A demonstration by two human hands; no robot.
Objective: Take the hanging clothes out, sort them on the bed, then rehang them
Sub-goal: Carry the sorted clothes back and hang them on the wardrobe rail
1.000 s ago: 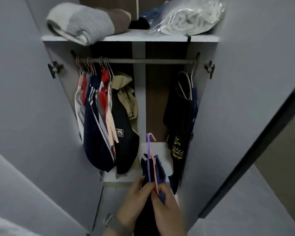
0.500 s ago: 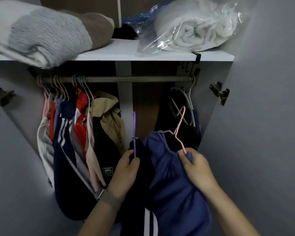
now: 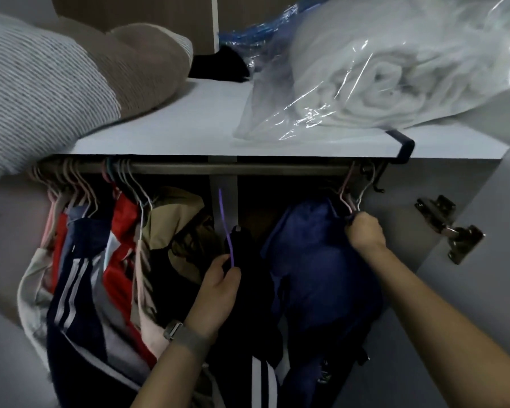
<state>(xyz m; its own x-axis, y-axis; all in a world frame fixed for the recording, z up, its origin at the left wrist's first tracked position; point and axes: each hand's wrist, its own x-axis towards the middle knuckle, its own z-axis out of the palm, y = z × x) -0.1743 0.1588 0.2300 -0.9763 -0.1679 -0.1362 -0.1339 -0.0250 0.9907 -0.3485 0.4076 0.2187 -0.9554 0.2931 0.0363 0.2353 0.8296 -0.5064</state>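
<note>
From the head view we face an open wardrobe: a white shelf (image 3: pixel 171 134) carries folded bedding (image 3: pixel 56 83) and a bagged white blanket (image 3: pixel 395 78). Below, the rail (image 3: pixel 233 168) holds crowded clothes (image 3: pixel 95 260) at left. Our left hand (image 3: pixel 218 287) pinches a purple hanger (image 3: pixel 226 228) with a dark garment (image 3: pixel 248 290); our right hand (image 3: pixel 364 231) grips a pink hanger (image 3: pixel 345 189) bearing a blue garment (image 3: pixel 315 260) at the rail's right end.

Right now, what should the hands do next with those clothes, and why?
Probably let the right hand release the pink hanger, which looks hooked over the rail with the blue garment hanging. Then the left hand could lift the purple hanger, whose hook is below the rail.
</note>
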